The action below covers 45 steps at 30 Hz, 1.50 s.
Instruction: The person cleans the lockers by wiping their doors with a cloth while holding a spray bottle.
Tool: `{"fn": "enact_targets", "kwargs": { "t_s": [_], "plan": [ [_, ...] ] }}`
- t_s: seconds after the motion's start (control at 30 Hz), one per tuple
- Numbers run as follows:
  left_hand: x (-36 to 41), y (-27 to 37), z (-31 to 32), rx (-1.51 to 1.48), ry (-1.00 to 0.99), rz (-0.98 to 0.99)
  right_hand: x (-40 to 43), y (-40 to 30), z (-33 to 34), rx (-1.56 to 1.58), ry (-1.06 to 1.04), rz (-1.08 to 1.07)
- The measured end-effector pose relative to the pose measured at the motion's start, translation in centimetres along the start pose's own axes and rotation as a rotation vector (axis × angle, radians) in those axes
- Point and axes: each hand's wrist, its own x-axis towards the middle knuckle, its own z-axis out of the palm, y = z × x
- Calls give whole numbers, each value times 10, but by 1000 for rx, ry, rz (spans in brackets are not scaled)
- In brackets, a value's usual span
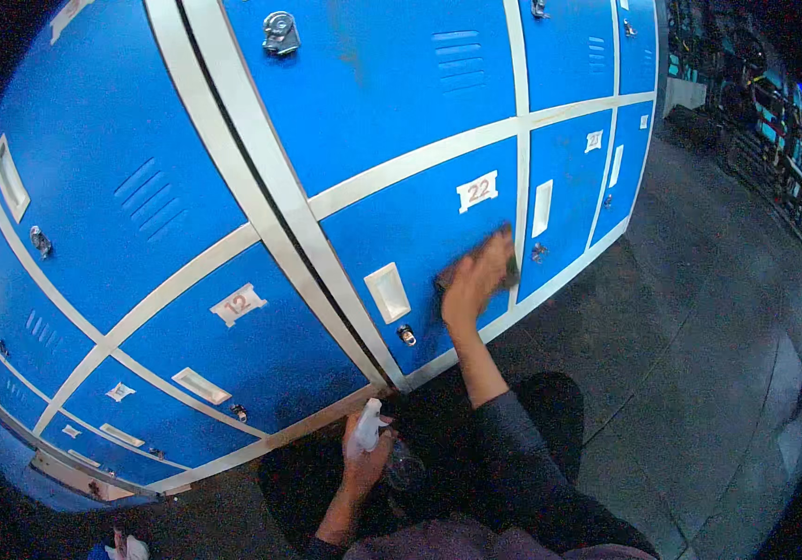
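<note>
My right hand (479,276) presses a dark cloth (451,271) flat against the lower blue metal locker door (401,217) marked 22. The hand is slightly blurred and lies below the number plate (477,190), right of the white recessed handle (388,292) and the small metal lock (406,335). My left hand (366,455) is low in front of me, closed around the white trigger head of a clear spray bottle (404,467), near the lockers' bottom edge.
More blue locker doors (233,350) with white frames extend left and right, several with protruding locks. Dark floor tiles (688,350) lie to the right, beside the lockers. Unclear dark equipment (758,105) stands at the far upper right. A white object (136,548) is at the bottom left.
</note>
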Motion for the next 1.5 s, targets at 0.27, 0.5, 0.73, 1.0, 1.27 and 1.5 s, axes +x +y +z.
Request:
{"fn": "enact_targets", "kwargs": {
  "t_s": [0.27, 0.5, 0.73, 1.0, 1.27, 1.5],
  "plan": [
    [13, -12, 4, 316, -46, 121, 99, -62, -20, 93, 55, -401],
    [9, 5, 2, -27, -14, -23, 12, 25, 2, 52, 134, -92],
    [17, -6, 9, 150, -116, 0, -69, 135, 29, -2, 155, 475],
    [5, -4, 0, 22, -74, -76, 20, -24, -7, 117, -8, -124],
    [11, 8, 12, 123, -87, -60, 53, -29, -30, 3, -87, -495],
    [14, 12, 12, 170, -82, -63, -35, 66, 10, 128, 185, 61]
  ]
}}
